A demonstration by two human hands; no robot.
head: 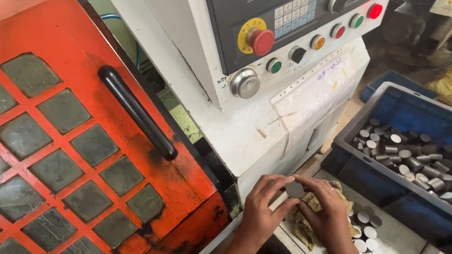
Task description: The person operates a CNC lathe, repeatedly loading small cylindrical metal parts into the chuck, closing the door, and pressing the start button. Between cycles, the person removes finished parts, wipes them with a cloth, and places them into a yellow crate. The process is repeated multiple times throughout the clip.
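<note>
Left hand [261, 205] and right hand [329, 212], fingers closed on opposite edges, hold a small grey metal disc [295, 190] just above the rag [305, 227], left of the blue crate [403, 164]; it appears rigid, dense, possibly slippery, best gripped by its rim.

Left hand [259, 211] and right hand [329, 214] pinch one grey slug [295, 190] above rag [305, 224]; blue crate [408, 116] of slugs beside.
</note>
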